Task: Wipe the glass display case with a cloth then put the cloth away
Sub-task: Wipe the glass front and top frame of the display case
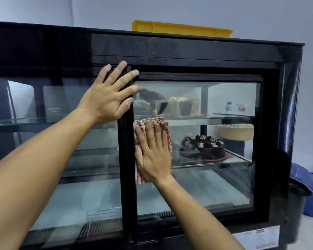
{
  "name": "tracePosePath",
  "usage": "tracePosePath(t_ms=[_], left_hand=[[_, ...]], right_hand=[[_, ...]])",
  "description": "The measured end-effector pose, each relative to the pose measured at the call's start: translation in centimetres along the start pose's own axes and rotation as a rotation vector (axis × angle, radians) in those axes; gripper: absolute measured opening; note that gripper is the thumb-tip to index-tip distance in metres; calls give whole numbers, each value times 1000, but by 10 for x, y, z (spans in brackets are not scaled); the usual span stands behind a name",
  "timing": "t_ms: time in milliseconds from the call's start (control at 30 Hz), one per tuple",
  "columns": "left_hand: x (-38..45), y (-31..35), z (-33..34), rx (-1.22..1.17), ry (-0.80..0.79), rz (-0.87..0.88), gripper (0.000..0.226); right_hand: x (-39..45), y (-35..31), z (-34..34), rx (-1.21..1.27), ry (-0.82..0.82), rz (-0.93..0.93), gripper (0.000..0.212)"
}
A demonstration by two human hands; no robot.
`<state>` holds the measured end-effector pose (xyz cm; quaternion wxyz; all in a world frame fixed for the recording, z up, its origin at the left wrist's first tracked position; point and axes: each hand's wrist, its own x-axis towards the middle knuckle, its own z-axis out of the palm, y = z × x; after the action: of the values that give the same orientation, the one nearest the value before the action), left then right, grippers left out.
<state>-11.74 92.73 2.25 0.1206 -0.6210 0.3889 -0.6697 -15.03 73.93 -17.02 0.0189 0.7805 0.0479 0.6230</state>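
The right hand [153, 154] presses a red-checked cloth [167, 134] flat against the right glass door [215, 183] of the display case [188, 51], fingers straight and pointing up, hard against the door's left edge. The left hand [109, 95], fingers splayed, braces on the black centre frame [126, 159] above it. Unwiped glass lies mostly rightward and below, so the right hand is the one placed to sweep it.

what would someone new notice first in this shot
The two hands flat on the black display case: the left hand on the middle door frame, the right hand pressing a red checked cloth to the right glass door. Behind that glass, a chocolate cake sits on a shelf.
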Motion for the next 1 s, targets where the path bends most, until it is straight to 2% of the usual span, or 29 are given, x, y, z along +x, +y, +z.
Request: tracePosePath(t_ms=[133, 233, 400, 500, 567, 600, 700, 767, 867, 1000], left_hand=[[2, 2, -1, 3, 0, -5, 49], [0, 5, 1, 2, 1, -28, 49], [1, 10, 0, -18, 15, -50, 48], [-1, 8, 2, -19, 28, -44, 47], [-1, 9, 2, -23, 40, -47, 47], [-1, 10, 2, -22, 44, -47, 47], [-1, 9, 2, -9, 54, -53, 45], [-1, 9, 3, -3, 57, -53, 44], [-2, 11, 2, 6, 48, -57, 44], [-1, 15, -1, 8, 1, -87, 48]], right_hand=[[-91, 1, 4, -22, -109, -63, 63], [-123, -4, 4, 0, -170, -21, 60], [-10, -11, -4, -25, -17, 94, 61], [50, 14, -17, -26, 7, -2, 57], [57, 43, -24, -76, -14, -32, 57], [52, 59, -27, -115, -5, 22, 58], [2, 105, -32, -127, 51, 359, 61], [-42, 107, -27, -88, 28, 465, 62], [-74, 58, -13, -46, -51, 341, 61], [-35, -3, 0, -11, -60, 58, 56]])
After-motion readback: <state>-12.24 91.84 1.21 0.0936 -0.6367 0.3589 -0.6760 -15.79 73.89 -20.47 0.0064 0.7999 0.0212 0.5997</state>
